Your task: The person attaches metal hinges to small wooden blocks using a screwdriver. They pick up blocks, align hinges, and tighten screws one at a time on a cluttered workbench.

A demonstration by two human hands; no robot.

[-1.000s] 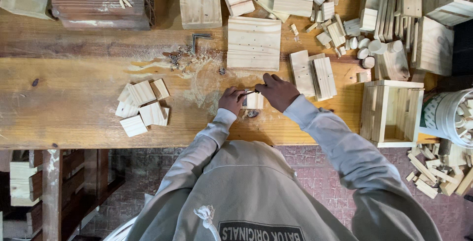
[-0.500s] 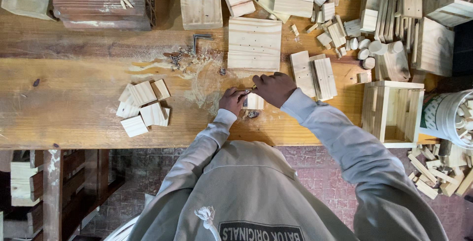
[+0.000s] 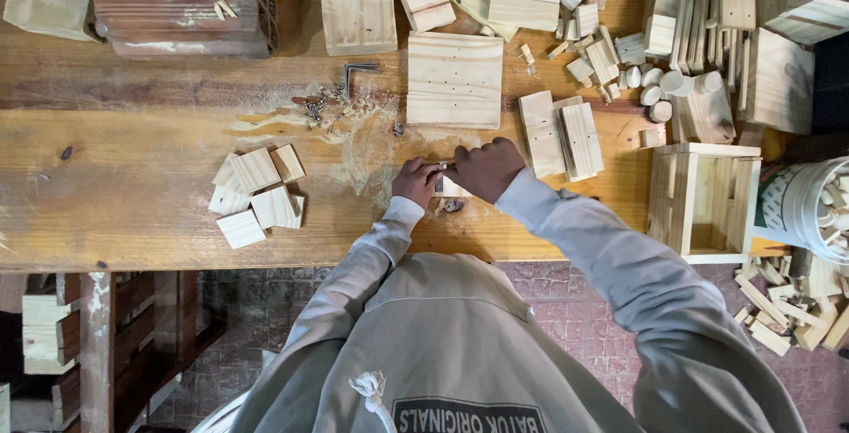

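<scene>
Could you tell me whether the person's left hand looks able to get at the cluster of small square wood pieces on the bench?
Probably yes: the left hand and the square pieces share bare bench with nothing between.

Small pale wooden block (image 3: 449,188): lies flat on the workbench near its front edge, largely covered, only its lower corner visible.
</scene>
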